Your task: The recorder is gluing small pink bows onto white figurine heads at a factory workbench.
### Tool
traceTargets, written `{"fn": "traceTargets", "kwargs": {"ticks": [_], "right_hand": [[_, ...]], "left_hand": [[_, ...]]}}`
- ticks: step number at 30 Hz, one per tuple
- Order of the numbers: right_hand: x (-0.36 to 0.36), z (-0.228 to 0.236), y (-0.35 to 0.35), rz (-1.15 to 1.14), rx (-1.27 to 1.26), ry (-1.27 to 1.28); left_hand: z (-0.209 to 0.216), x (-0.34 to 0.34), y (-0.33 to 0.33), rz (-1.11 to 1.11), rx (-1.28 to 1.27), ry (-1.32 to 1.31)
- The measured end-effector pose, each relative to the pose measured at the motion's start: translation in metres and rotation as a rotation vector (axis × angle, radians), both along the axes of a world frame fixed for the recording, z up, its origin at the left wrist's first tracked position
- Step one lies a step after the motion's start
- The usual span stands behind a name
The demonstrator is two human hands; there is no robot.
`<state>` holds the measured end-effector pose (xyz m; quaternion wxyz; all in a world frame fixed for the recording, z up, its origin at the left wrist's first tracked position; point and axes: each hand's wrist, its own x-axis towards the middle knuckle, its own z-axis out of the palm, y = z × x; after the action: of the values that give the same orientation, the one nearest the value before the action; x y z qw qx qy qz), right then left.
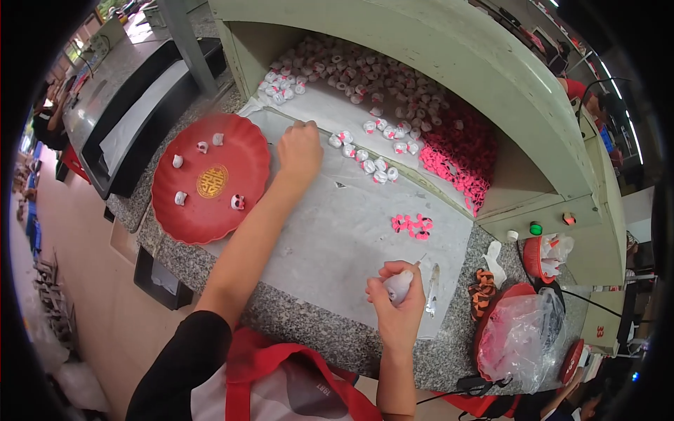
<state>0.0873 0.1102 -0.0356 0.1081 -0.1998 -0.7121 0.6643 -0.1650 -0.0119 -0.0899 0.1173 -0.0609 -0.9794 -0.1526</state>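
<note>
Grey speckled granite counter (295, 330) is carrying a pale sheet (337, 238), and both hands are working over it. The left hand (300, 149) is reaching toward a row of small white-and-pink round pieces (365, 156) at the sheet's far edge, its fingers curling downward, pinched on something too small to tell. The right hand (398, 298) is gripping a small white squeeze bottle (399, 285), fingers wrapping tightly around it. Beside the left arm, a round red scalloped plastic plate (232, 147) is holding a few pieces.
</note>
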Motion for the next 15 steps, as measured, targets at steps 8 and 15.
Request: {"fn": "traceTargets", "kwargs": {"ticks": [8,15], "right_hand": [[0.012,0.028,0.015,-0.078,-0.164,0.176],[0.039,0.034,0.0,-0.278,0.46,0.385]], "left_hand": [[0.062,0.139,-0.008,-0.518,1.817,-1.298],[0.061,0.177,0.005,-0.758,1.311,-0.479]]}}
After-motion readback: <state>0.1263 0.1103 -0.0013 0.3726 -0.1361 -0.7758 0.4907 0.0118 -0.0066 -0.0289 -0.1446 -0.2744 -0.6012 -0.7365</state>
